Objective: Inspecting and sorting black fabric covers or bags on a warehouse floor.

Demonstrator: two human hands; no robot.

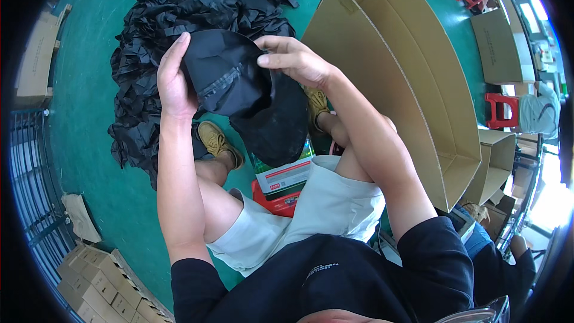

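Observation:
Between my two hands a black cloth piece [221,63] is raised, shaped like a bag with an open mouth and a shiny strip across it. My left hand [177,78] grips its left edge, thumb in front and fingers hidden behind the cloth. My right hand [296,61] pinches the upper right rim between thumb and fingers. A length of black cloth [278,128] hangs below toward my lap; whether it belongs to the same piece I cannot tell. Just beyond my hands lies a large heap of crumpled black cloth [149,36] on the floor.
A tall open cardboard box [388,42] stands close on the right. Beneath me are a red stool [278,203] and a green-and-white package [284,174]. Stacked cartons [98,281] sit at the lower left. Another person [538,110] is at the far right, near a red stool [501,110].

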